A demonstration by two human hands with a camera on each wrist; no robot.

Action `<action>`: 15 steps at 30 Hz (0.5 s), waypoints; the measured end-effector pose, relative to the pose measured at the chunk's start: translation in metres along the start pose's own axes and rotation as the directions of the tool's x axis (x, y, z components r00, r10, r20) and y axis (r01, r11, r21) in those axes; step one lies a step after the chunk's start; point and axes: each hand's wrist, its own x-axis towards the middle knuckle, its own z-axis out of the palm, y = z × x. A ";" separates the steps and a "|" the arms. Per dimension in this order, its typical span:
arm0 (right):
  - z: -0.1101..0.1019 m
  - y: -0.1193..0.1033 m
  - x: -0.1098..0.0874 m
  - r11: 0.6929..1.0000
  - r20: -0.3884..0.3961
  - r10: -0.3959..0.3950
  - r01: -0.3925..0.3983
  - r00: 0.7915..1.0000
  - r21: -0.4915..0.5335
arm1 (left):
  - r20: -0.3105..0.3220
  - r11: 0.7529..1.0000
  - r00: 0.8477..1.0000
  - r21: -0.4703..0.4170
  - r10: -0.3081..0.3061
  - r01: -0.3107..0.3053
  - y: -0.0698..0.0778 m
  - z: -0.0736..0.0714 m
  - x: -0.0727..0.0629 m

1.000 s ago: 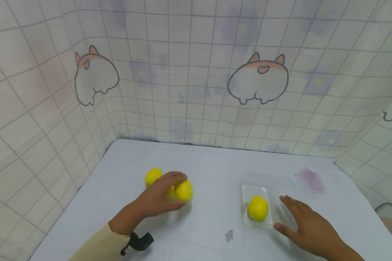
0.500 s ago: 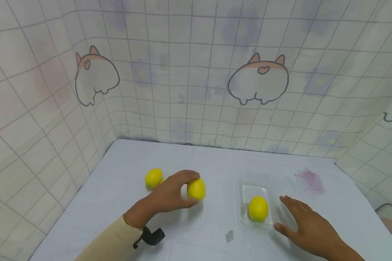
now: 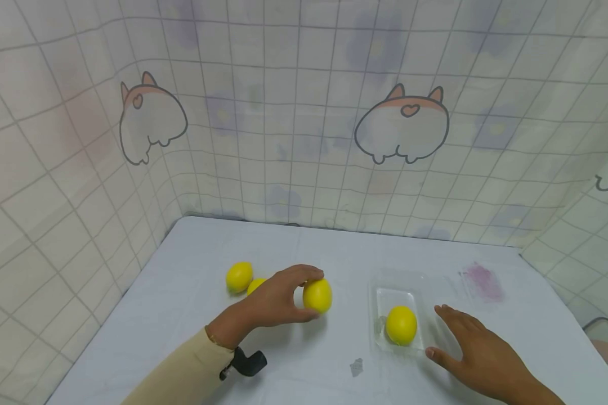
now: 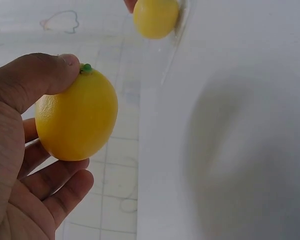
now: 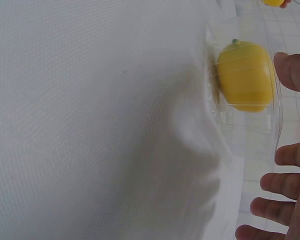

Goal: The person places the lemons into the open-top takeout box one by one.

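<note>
My left hand (image 3: 278,299) pinches a yellow lemon (image 3: 317,295) above the table, thumb on one end and fingers on the other. The left wrist view shows the thumb beside the green stem nub of this lemon (image 4: 80,115). A clear plastic tray (image 3: 395,294) stands to the right with one lemon (image 3: 401,325) in it. Just right of the tray, my right hand (image 3: 481,354) holds nothing, its fingers extended and spread. In the right wrist view the thumb is close to the tray wall; I cannot tell whether it touches.
Two more lemons lie left of centre: one at the back (image 3: 240,277) and one (image 3: 256,285) partly hidden behind my left hand. A grey patch (image 3: 356,367) and a pink stain (image 3: 482,282) mark the white tabletop (image 3: 334,253). A patterned curtain (image 3: 284,112) encloses the back and sides.
My left hand has carried its lemon rightward, away from the two other lemons and nearer the tray. The one beneath it has come partly into sight. My right hand has stayed in place.
</note>
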 end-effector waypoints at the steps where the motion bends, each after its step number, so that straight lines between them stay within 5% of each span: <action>1: 0.000 0.000 0.000 1.000 -0.001 0.000 0.000 1.000 0.000 | 0.003 1.000 1.000 0.000 0.004 -0.004 0.001 0.001 0.001; 15: 0.002 0.001 0.000 1.000 0.011 0.006 -0.006 1.000 -0.004 | 0.037 0.998 0.998 0.000 0.058 -0.058 0.011 0.016 0.022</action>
